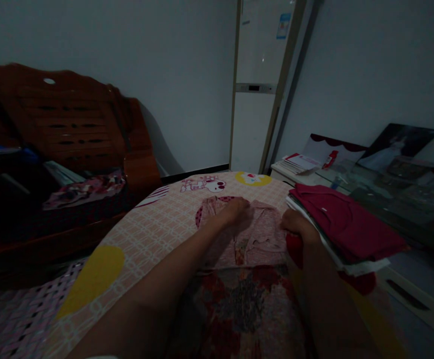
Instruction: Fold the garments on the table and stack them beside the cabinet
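Note:
A pale pink garment with a flowered lower part, which looks like a shirt (263, 239), lies partly folded on the patterned cloth before me. My left hand (237, 210) rests on its upper middle, fingers stretched toward the right and somewhat blurred. At the garment's right edge, my right hand (296, 222) has its fingers curled, pinching the fabric. Dark red and grey flowers show on the part nearest me, between my forearms. Just right of my right hand sits a stack of folded clothes with a crimson shirt (347, 217) on top.
The patterned cloth (142, 239) covers a rounded surface. A wooden bench (67, 124) with clothes stands at the left, a woven seat (22, 314) below it. A tall air conditioner (254, 124) fills the corner. Papers (299, 163) and a photo (398, 147) lie on the right cabinet.

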Demonstrator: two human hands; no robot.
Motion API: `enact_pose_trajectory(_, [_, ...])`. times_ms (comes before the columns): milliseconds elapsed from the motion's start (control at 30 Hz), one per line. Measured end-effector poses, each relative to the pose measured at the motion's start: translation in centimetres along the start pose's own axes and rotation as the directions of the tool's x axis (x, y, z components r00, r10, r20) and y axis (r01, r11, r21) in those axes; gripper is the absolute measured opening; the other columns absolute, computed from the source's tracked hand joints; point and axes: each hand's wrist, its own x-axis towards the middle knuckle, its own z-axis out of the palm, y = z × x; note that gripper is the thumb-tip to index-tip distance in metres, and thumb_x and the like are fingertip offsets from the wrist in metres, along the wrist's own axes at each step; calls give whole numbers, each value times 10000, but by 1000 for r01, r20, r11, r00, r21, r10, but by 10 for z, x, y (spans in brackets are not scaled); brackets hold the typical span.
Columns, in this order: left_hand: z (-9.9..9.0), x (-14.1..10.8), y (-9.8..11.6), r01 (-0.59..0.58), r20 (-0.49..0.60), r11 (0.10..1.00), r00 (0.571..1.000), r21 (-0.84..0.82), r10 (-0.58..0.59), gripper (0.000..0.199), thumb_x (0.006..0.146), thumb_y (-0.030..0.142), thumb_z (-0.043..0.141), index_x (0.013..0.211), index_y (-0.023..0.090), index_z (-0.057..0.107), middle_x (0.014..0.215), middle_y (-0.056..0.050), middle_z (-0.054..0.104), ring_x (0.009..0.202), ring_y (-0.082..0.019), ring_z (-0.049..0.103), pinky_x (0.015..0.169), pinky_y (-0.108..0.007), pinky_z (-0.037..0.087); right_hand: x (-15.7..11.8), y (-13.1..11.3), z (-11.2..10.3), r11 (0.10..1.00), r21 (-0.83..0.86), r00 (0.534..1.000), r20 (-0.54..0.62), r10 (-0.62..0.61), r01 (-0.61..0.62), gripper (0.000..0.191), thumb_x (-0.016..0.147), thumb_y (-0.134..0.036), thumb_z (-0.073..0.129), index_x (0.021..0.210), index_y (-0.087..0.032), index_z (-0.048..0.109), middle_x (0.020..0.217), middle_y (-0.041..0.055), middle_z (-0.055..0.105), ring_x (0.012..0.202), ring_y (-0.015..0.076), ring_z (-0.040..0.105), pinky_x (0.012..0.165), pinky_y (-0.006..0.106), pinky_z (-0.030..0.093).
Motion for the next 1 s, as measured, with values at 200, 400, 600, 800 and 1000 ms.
enact_pose_trajectory(200, [21,-39,59,-77,182,995,981,58,65,213,820,354,622,888,175,718,885,-148,714,861,-265,678,744,-328,500,-9,-13,-9,982,160,966,252,56,-99,323,710,-229,657,422,-208,513,422,71,585,357,152,513,400,268,431])
enact_pose_trajectory(400, [29,-54,62,-25,87,998,996,62,20,223,856,213,502,891,149,713,898,-151,712,800,-238,674,677,-311,478,-11,-17,-12,951,272,966,245,78,-146,272,714,-161,616,460,-191,522,442,53,580,384,147,533,431,259,437])
enact_pose_trajectory(600, [17,-51,37,280,69,827,956,-487,-284,154,714,226,651,584,162,599,554,15,580,582,-131,570,539,-217,398,0,-24,0,764,638,995,61,73,-95,193,774,-283,626,638,-175,541,512,12,607,427,118,553,449,219,465])
enact_pose_trajectory(800, [18,-56,13,476,330,326,849,-817,-413,152,732,169,596,592,155,538,541,27,568,497,-84,551,545,-192,462,10,-51,26,453,876,987,-145,-75,163,274,784,-336,659,1000,-170,660,1026,98,723,866,173,693,779,307,573])
enact_pose_trajectory(1000, [25,-54,10,469,357,169,821,-867,-445,159,789,130,553,946,153,558,637,0,654,530,-102,617,607,-232,535,16,-43,37,594,788,984,-173,-35,160,223,754,-237,629,941,-144,708,906,74,736,746,147,678,721,301,580])
